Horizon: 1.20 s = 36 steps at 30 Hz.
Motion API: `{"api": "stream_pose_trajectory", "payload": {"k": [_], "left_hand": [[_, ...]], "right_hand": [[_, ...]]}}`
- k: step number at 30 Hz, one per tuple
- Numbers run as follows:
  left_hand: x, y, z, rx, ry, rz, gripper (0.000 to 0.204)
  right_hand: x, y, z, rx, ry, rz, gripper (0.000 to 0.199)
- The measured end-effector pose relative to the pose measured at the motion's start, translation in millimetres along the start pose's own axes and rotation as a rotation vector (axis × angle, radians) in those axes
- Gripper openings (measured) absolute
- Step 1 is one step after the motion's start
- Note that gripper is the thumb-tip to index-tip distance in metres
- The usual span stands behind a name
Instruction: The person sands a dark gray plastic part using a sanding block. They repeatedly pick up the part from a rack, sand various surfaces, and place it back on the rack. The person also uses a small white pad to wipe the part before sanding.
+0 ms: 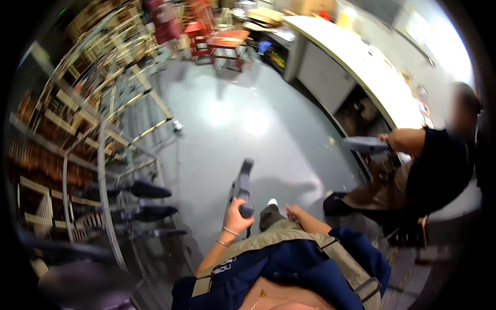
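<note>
Left hand point(237, 217), fingers wrapped round one dark tool point(242, 185); right hand point(293, 212), near trousers point(272, 219), finger spread cannot be told; grey floor point(248, 139) below.

The left forearm point(211, 257) is bare and rises from the lower part of the view, leaning toward the right. The left wrist point(225, 237) looks almost straight, and the left hand point(238, 216) is closed in a grip, with the fingers bent around. The right forearm point(315, 223) is also bare and points inward, to the left. The right hand point(295, 212) is apart from the left one; its fingers seem slightly curled, but they are too small to tell clearly.
</note>
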State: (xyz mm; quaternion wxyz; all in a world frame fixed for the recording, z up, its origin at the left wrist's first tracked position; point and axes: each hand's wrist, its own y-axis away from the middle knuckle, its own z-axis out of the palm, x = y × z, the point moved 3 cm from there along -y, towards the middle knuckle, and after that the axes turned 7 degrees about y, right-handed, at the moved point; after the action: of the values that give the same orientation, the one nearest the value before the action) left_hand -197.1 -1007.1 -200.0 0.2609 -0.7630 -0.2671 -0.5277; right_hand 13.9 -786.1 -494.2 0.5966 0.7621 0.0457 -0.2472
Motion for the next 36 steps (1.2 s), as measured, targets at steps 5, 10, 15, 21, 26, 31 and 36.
{"api": "stream_pose_trajectory", "payload": {"k": [5,10,15,21,26,31,36], "left_hand": [[116,-142,14,-0.125,0.188,0.204,0.037],[202,-250,-19,-0.044,0.626,0.315,0.048],[190,-358,-30,-0.201,0.976,0.328,0.048],[136,-518,11,-0.33,1.133,0.161,0.051],[111,-659,47,-0.329,1.195,0.084,0.053],[105,-756,95,-0.502,1.229,-0.069,0.049],[77,-847,136,-0.494,1.3,-0.24,0.054]], "right_hand": [[-119,-21,-76,0.165,-0.365,-0.161,0.066],[-241,18,-182,0.066,-0.852,-0.278,0.092],[-333,67,-242,-0.087,-1.345,-0.672,0.088],[-375,56,-336,0.048,-1.591,-0.607,0.09],[-428,34,-425,0.289,-1.586,-0.599,0.095],[-476,42,-487,0.438,-1.632,-0.564,0.093],[-517,20,-572,0.529,-1.599,-0.558,0.093]]}}
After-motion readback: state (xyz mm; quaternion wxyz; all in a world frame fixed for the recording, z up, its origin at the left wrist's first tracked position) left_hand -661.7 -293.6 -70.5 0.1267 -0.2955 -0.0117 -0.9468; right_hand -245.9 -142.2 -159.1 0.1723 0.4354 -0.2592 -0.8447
